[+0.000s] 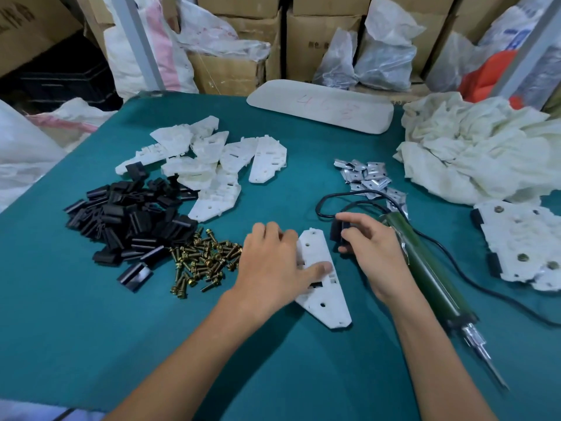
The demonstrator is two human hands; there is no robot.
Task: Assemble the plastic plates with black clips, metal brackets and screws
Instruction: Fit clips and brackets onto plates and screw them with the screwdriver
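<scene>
Two hands: left hand [273, 265] flat, fingers straight, pressing a white plate [326, 302]; right hand [373, 250] pinching a black clip [336, 231] just beside the plate's far end.
Screws [203, 262]: brass heap left of the left hand.
Clip pile [130, 220]: beyond the screws.
Spare plates [206, 159]: farther back.
Brackets [367, 177]: behind the right hand.

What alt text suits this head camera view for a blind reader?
A person's left hand rests on a white plastic plate on a teal table while the right hand holds a black clip. Piles of clips, screws and plates lie nearby.
</scene>
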